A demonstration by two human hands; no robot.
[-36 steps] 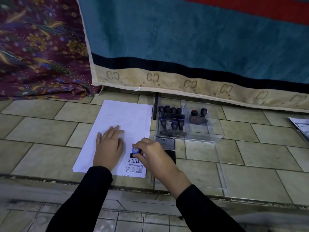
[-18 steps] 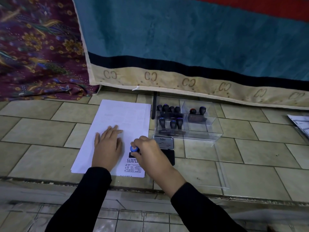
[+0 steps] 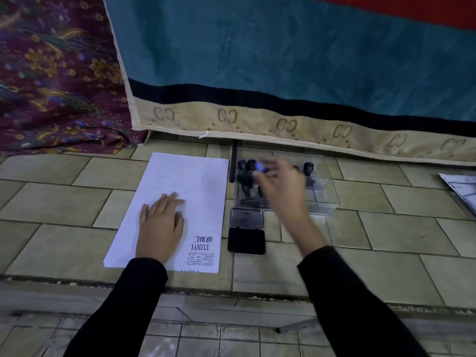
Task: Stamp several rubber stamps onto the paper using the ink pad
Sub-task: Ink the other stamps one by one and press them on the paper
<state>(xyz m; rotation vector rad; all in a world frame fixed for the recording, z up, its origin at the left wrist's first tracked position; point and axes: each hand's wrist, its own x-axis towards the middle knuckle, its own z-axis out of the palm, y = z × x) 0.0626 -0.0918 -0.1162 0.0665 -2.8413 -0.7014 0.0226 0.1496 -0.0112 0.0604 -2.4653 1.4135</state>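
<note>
- Already on the paper [image 3: 185,181], low toward its near right corner: an AIR MAIL print [image 3: 204,239], a SAMPLE print [image 3: 199,247], a boxed form print [image 3: 201,259], plus part of one more at the very edge, too cut off to read.
- Blank over most of the sheet beyond those marks; by that measure only a few stamps in, with room and need for several more.
- Left hand [image 3: 161,225]: flat on the paper just left of the prints, fingers straight and close together, pressing the sheet down, gripping nothing.
- Right hand [image 3: 280,186]: smeared by blur, well clear of the paper, up over the clear stamp box [image 3: 327,202]; fingertips seemingly pinching a blue-topped stamp [image 3: 260,167], though not certain through the blur.
- Probably a change of stamp at the box.
- Other stamps [image 3: 243,164]: upright inside the box, dark-handled, some hidden behind the right hand.
- Ink pad [image 3: 246,240]: open, just right of the paper, lid [image 3: 246,219] folded back toward the box; nearer than the right hand, beside its forearm, touched by neither hand.
- Left to do: ink a fresh stamp, then press onto the bare area above the left hand.
</note>
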